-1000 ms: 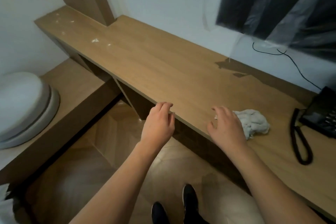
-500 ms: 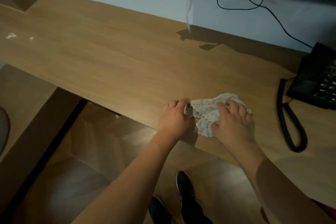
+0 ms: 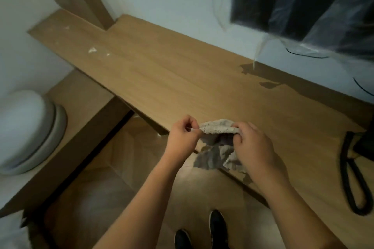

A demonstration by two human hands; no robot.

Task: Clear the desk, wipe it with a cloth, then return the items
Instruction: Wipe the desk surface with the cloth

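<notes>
Both hands, left hand point(image 3: 183, 138) and right hand point(image 3: 252, 145), pinch the crumpled grey cloth point(image 3: 217, 143) above the wooden desk's point(image 3: 162, 79) front edge; better to spread it flat before wiping toward the white crumbs point(image 3: 92, 50).

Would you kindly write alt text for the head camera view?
Both hands, left and right, pinch a crumpled grey cloth held up at the front edge of a wooden desk. A black coiled phone cord lies at the right.

Dim, soft, motion-blurred view (edges bowed by wide-angle lens).
</notes>
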